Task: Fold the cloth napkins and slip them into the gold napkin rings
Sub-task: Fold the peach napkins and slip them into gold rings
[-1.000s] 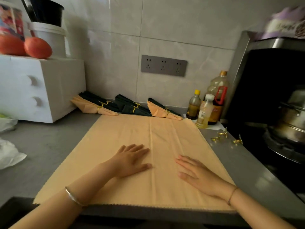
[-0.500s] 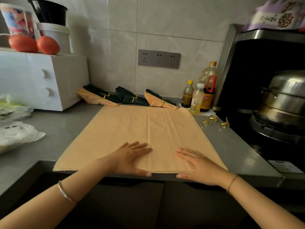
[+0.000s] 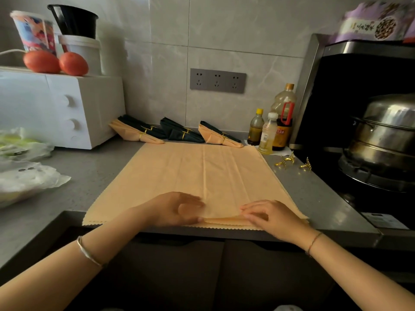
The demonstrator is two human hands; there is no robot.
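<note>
Two hands work at the 6 o'clock edge of a tan napkin [image 3: 202, 176], which lies spread flat on the grey tabletop [image 3: 101, 176]. Noted: the left hand [image 3: 177, 209] has its thumb under the near hem and its fingers over it, pinching; its outline is blurred. The right hand [image 3: 269, 217] has curled fingertips pinching the same hem. Between them the hem is raised off the tabletop in a low roll. Loose gold rings [image 3: 286, 161] lie at 2 o'clock from the napkin, just beside its edge. Ringed folded napkins [image 3: 182, 132] lie in a row by the wall at 12 o'clock. Bottles [image 3: 267, 135] stand at 1 o'clock.
</note>
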